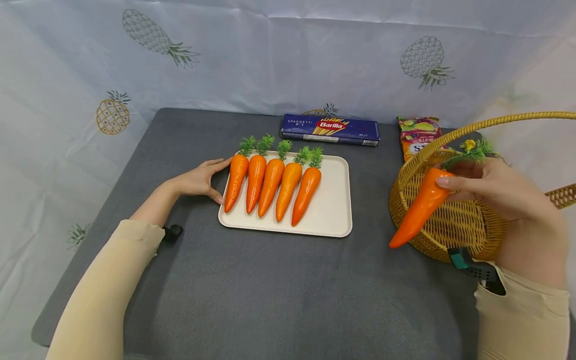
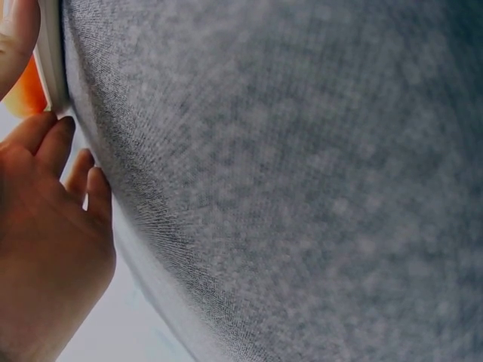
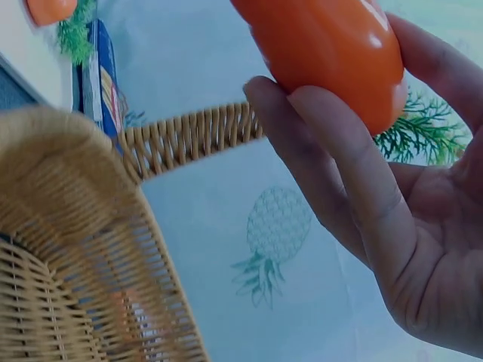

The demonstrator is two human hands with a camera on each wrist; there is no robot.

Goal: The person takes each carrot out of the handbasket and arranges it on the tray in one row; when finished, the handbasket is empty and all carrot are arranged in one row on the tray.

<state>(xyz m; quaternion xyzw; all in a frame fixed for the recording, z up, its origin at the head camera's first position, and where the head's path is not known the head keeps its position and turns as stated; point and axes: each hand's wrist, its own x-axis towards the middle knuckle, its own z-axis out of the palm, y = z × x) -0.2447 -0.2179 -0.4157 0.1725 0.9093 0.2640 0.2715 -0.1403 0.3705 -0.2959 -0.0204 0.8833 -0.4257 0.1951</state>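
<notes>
Above the wicker basket (image 1: 397, 205), my right hand (image 1: 508, 187) pinches an orange carrot (image 1: 420, 207) near its leafy top. The carrot's tip points down and left, past the basket's rim. In the right wrist view, thumb and fingers close around the thick end of the carrot (image 3: 339, 56). Several more carrots (image 1: 272, 187) lie side by side on the left part of a cream tray (image 1: 335, 200), green tops toward the back. My left hand (image 1: 198, 180) rests at the tray's left edge, thumb and fingers spread along it; in the left wrist view its fingertips touch the rim.
A blue spaghetti box (image 1: 330, 130) lies behind the tray. Behind the basket is a colourful fruit snack bag (image 1: 418, 135). The basket's tall handle (image 1: 495, 119) arches over it. A pineapple-print cloth (image 1: 297, 60) hangs along the back of the grey table (image 1: 288, 290).
</notes>
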